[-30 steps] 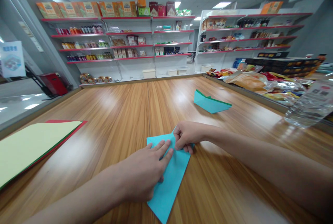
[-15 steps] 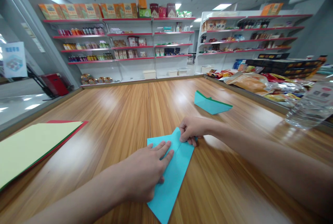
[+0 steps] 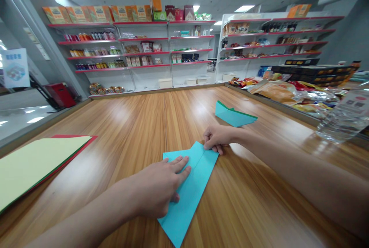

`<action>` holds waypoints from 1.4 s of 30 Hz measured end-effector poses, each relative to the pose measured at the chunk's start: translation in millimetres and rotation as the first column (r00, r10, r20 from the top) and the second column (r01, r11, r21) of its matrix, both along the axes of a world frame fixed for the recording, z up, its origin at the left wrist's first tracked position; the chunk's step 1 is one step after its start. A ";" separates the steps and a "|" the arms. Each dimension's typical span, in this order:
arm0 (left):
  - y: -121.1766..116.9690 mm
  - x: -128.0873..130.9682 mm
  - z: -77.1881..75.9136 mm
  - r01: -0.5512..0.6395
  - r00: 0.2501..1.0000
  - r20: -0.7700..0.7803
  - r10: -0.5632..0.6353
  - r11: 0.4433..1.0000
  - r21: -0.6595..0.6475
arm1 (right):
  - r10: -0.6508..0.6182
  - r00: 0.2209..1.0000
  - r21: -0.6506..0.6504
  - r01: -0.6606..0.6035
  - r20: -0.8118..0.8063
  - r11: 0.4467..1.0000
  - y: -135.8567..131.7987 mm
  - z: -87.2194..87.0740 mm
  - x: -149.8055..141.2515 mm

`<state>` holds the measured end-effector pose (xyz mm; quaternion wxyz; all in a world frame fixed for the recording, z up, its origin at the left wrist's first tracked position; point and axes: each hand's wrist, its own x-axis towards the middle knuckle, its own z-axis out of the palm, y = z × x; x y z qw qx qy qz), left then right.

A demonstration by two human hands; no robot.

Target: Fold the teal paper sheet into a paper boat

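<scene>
A folded sheet of light blue paper (image 3: 190, 190) lies on the wooden table, with creases across its upper part and a long slanted body pointing towards me. My left hand (image 3: 161, 186) rests flat on its left side, fingers stretched out and holding it down. At the paper's upper right edge, my right hand (image 3: 216, 139) is closed, its thumb and curled fingers pinching the border. Beyond that hand stands a folded paper boat (image 3: 235, 116), blue with a green rim.
A stack of cream, green and red paper sheets (image 3: 43, 159) lies at the left. At the right are a clear plastic bottle (image 3: 343, 117) and bagged snacks (image 3: 279, 92). Stocked shelves (image 3: 144, 52) line the back beyond the table's raised edge (image 3: 129, 94).
My right hand has slid a little right along the paper's upper edge, uncovering more of it. The paper's near end has shifted slightly left; my left hand stays pressed on it.
</scene>
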<state>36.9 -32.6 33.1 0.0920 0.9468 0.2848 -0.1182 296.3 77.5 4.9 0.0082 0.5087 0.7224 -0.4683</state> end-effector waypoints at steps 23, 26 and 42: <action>41.6 -21.4 -20.9 -0.184 0.959 0.246 0.139 0.968 0.170 | 0.410 0.904 0.878 -0.093 -0.124 0.470 -44.6 -19.0 -52.3; 41.8 -21.0 -24.5 -0.204 0.951 0.276 0.136 0.951 0.234 | 0.317 0.867 0.753 0.096 -0.385 0.651 -44.8 -19.7 -52.8; 43.6 -11.6 -41.4 -0.242 0.898 0.430 0.089 0.918 0.314 | 0.301 0.818 0.638 0.101 -0.490 0.763 -41.3 -24.9 -52.3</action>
